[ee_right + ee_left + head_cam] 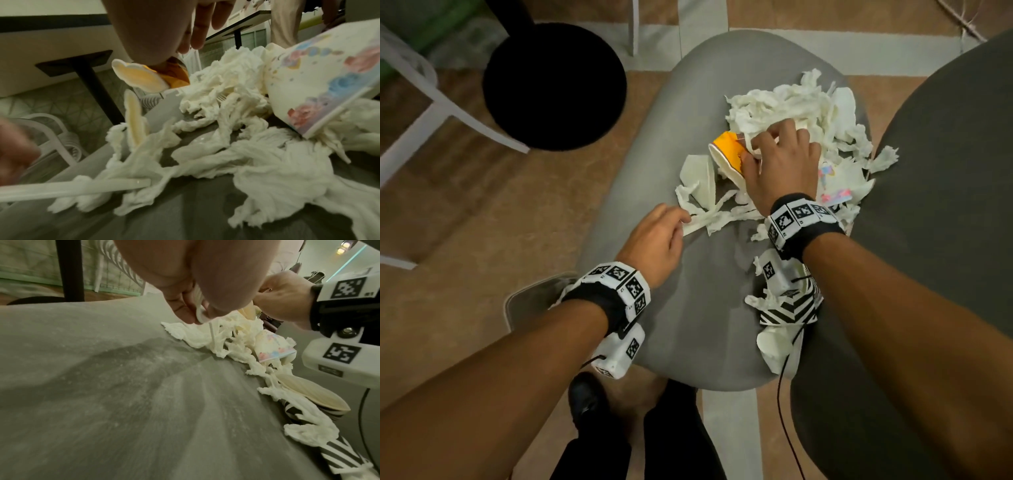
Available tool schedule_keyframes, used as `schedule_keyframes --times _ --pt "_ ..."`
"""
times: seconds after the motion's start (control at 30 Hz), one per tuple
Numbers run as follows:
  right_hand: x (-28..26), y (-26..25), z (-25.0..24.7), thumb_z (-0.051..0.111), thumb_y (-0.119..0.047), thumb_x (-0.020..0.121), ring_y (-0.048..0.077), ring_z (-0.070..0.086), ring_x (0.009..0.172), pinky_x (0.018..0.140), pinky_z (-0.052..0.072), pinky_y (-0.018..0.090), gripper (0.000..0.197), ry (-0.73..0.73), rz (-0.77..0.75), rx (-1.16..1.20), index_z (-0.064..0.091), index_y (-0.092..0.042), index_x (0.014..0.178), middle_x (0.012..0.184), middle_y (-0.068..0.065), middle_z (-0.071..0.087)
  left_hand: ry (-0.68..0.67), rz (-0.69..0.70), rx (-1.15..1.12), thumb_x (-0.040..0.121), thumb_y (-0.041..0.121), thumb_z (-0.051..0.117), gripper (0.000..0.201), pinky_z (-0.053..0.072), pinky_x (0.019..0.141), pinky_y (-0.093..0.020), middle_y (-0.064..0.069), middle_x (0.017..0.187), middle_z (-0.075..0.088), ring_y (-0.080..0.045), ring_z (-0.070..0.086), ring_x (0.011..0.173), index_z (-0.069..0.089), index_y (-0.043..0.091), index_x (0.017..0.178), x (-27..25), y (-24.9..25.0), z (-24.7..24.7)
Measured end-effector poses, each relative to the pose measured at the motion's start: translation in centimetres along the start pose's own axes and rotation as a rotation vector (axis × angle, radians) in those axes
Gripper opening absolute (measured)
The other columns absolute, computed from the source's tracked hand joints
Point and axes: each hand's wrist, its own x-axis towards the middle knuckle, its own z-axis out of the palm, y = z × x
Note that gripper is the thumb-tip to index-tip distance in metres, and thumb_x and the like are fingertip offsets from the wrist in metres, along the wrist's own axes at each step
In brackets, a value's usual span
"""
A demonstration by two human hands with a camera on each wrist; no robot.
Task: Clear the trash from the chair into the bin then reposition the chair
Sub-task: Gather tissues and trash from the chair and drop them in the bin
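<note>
The grey chair seat [654, 171] holds a heap of torn white tissue [791, 102], an orange paper cup [727, 150] on its side, a floral cup [832, 185] and a black-and-white striped cup [787, 308]. My right hand [753, 154] grips the orange cup [176, 76], thumb on its rim and fingers curled over its side. My left hand [681, 222] pinches the end of a white plastic utensil [92, 185] at the near left edge of the heap. In the left wrist view my fingertips [197, 316] close on that white piece, just above the seat [102, 386].
The chair's dark backrest [945, 171] rises on the right. A black round table base [554, 85] stands on the floor at the upper left, beside a white chair frame [421, 113]. My shoes [585, 401] are at the seat's front edge. No bin shows plainly.
</note>
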Motion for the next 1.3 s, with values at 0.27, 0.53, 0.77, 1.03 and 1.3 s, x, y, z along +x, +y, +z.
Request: schedule_keyframes --times 0.27,0.53,0.77,1.03,1.3 --pt "-4.4 -4.6 -2.5 0.052 -0.045 0.083 0.030 0.058 0.095 0.084 0.047 0.042 0.031 0.054 0.144 0.316 0.065 -0.018 0.093 0.108 0.006 0.058 0.066 -0.004 -0.085 0.094 0.006 0.049 0.016 0.043 0.080 -0.022 0.007 0.099 0.052 -0.012 0.054 0.087 0.060 0.015 0.100 -5.0 -0.4 -2.4" --pt "-11.6 -19.7 0.3 0.053 -0.041 0.088 0.019 0.066 0.090 0.080 0.055 0.039 0.024 -0.184 0.168 0.714 0.057 -0.022 0.104 0.100 -0.004 0.069 0.329 -0.300 -0.128 0.083 0.006 0.058 0.014 0.043 0.079 -0.022 0.001 0.093 0.064 -0.014 0.059 0.085 0.064 0.016 0.090 -16.1 -8.7 -8.9" --pt "-18.6 -32.8 5.7 0.050 -0.031 0.092 0.026 0.069 0.093 0.080 0.057 0.043 0.030 -0.492 -0.036 0.802 0.048 -0.037 0.122 0.106 0.001 0.071 0.566 -0.687 -0.116 0.084 0.004 0.059 0.014 0.044 0.073 -0.025 0.001 0.087 0.063 -0.017 0.057 0.079 0.065 0.009 0.095 -24.4 -20.4 -9.3" --pt "-22.3 -34.7 15.2 0.045 -0.037 0.099 0.038 0.060 0.112 0.085 0.050 0.039 0.042 -0.843 -0.079 0.312 0.044 -0.030 0.141 0.134 0.013 0.058 0.169 -0.911 -0.285 0.093 0.014 0.050 0.043 0.045 0.097 -0.032 -0.015 0.130 0.062 -0.032 0.058 0.117 0.052 0.008 0.136 -24.2 -24.9 -4.1" --pt "-20.0 -34.5 10.6 0.049 -0.028 0.096 0.024 0.066 0.098 0.084 0.054 0.034 0.033 -0.879 -0.253 0.546 0.057 -0.023 0.128 0.113 0.005 0.070 0.113 -0.807 -0.130 0.093 0.011 0.051 0.025 0.048 0.084 -0.030 -0.013 0.112 0.069 -0.032 0.064 0.103 0.064 0.009 0.115 -22.7 -23.7 -7.0"
